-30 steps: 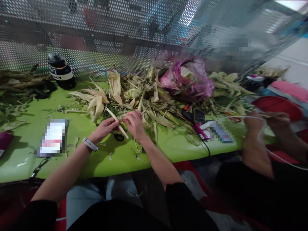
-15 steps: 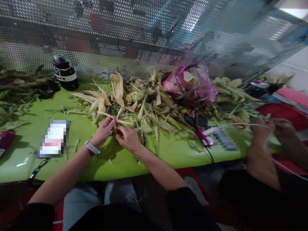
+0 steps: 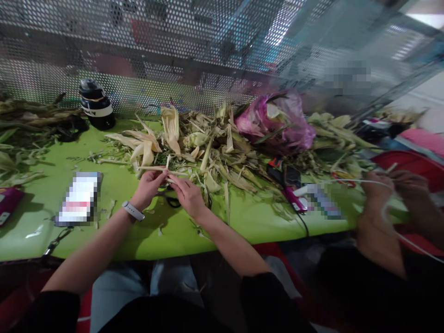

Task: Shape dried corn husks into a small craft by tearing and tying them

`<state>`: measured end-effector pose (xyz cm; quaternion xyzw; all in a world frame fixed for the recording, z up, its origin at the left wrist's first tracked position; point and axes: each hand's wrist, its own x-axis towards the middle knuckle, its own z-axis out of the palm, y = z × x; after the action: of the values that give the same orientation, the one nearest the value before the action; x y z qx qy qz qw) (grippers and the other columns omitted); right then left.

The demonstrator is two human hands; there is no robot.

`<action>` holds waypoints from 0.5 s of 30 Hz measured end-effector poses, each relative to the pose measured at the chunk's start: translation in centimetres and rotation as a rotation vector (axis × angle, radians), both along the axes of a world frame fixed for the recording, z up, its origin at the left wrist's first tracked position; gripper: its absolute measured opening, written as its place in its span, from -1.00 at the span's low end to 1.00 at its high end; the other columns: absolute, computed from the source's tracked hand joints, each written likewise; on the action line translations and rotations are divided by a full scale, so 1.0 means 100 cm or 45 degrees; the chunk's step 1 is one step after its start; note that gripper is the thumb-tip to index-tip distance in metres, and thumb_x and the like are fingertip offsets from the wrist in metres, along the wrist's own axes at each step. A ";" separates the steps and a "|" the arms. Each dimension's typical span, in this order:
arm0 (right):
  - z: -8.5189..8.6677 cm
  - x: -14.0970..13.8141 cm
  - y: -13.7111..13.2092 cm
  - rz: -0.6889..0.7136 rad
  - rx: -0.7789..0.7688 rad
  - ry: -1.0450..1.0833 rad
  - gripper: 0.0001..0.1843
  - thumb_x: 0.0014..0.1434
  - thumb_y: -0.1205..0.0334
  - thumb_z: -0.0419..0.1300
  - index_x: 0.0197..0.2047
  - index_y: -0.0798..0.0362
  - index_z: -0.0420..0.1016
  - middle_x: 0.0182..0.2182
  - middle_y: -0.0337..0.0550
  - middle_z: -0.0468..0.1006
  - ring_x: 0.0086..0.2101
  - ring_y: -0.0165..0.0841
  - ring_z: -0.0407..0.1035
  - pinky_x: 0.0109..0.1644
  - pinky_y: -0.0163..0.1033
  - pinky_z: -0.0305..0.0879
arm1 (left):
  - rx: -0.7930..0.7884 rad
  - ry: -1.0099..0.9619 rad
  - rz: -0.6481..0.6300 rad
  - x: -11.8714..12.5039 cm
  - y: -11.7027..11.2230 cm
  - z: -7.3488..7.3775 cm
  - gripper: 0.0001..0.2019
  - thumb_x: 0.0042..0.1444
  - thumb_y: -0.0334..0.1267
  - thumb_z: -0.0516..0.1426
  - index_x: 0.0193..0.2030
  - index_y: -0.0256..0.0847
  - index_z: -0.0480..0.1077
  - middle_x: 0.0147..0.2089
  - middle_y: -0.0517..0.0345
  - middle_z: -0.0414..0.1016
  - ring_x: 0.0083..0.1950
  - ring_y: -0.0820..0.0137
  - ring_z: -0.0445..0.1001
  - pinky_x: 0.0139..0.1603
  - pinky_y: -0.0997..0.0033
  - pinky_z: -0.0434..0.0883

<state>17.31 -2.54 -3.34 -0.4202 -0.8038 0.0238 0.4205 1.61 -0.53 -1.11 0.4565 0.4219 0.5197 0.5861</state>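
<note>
Pale corn husk strips (image 3: 152, 168) cross between my two hands, one end standing up and others pointing sideways. My left hand (image 3: 147, 189), with a light watch band on the wrist, pinches them where they meet. From the other side my right hand (image 3: 189, 196) closes its fingertips on the same strips. Under the hands lies a dark loop-shaped thing (image 3: 172, 202), partly hidden. Just beyond is a heap of dry corn husks (image 3: 208, 143) with leaves and shreds.
A dark bottle (image 3: 96, 104) stands at the back left on the green table (image 3: 145, 236). A phone (image 3: 79, 199) lies left. A pink plastic bag (image 3: 277, 122) leans against the perforated metal screen (image 3: 166, 51). At right, another person's hands (image 3: 378, 187) work near a white cable and a second phone.
My right hand has turned, its fingers now stretched forward and pressed together at the strips. The upright strip end has shifted slightly left. My left hand stays almost in place.
</note>
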 end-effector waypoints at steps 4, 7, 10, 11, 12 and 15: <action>0.000 0.003 0.001 -0.024 0.083 -0.072 -0.73 0.37 0.20 0.04 -0.11 0.01 0.57 -0.33 -0.08 0.59 -0.29 -0.31 0.47 -0.15 -0.21 0.40 | -0.010 0.026 -0.028 0.000 0.000 -0.003 -0.60 -0.02 0.01 0.31 -0.19 -0.30 0.49 -0.29 0.06 0.58 -0.32 0.42 0.50 -0.24 0.42 0.42; 0.000 0.002 0.000 -0.047 0.130 -0.130 -0.74 0.37 0.22 0.04 -0.17 0.04 0.56 -0.37 -0.08 0.56 -0.32 -0.31 0.45 -0.19 -0.21 0.36 | -0.010 0.028 0.004 0.000 -0.001 -0.004 -0.58 0.00 0.02 0.30 -0.14 -0.28 0.45 -0.28 0.08 0.58 -0.30 0.40 0.50 -0.23 0.40 0.42; 0.002 0.002 0.000 -0.028 0.144 -0.171 -0.75 0.36 0.20 0.05 -0.22 0.02 0.54 -0.39 -0.11 0.54 -0.32 -0.31 0.42 -0.19 -0.19 0.32 | 0.018 0.051 0.033 0.000 0.000 -0.002 -0.56 -0.03 0.01 0.32 -0.14 -0.28 0.43 -0.33 0.12 0.55 -0.31 0.40 0.48 -0.22 0.38 0.40; 0.003 0.003 0.000 -0.044 0.160 -0.157 -0.77 0.35 0.18 0.07 -0.24 0.01 0.54 -0.38 -0.11 0.54 -0.30 -0.30 0.41 -0.17 -0.18 0.31 | 0.032 0.069 0.030 -0.001 0.000 -0.002 -0.55 -0.05 0.01 0.32 -0.15 -0.29 0.44 -0.34 0.13 0.54 -0.31 0.40 0.47 -0.21 0.38 0.40; 0.005 0.004 0.001 -0.075 0.182 -0.125 -0.78 0.34 0.16 0.09 -0.25 0.00 0.53 -0.35 -0.10 0.54 -0.27 -0.28 0.41 -0.13 -0.15 0.31 | 0.046 0.087 0.018 -0.001 0.000 -0.001 -0.55 -0.06 0.01 0.33 -0.14 -0.30 0.45 -0.34 0.13 0.54 -0.30 0.40 0.46 -0.19 0.38 0.39; 0.010 0.009 0.005 -0.151 0.197 0.030 -0.81 0.31 0.13 0.12 -0.26 0.00 0.51 -0.19 -0.04 0.54 -0.11 -0.22 0.40 0.02 -0.08 0.29 | 0.073 0.103 -0.080 -0.001 -0.001 0.002 -0.55 -0.03 -0.03 0.31 -0.07 -0.28 0.47 -0.24 0.10 0.56 -0.19 0.37 0.47 -0.07 0.36 0.37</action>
<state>18.23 -2.02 -2.33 -0.4329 -0.7719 -0.0585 0.4618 1.49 -0.67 -0.86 0.5068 0.4156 0.4942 0.5711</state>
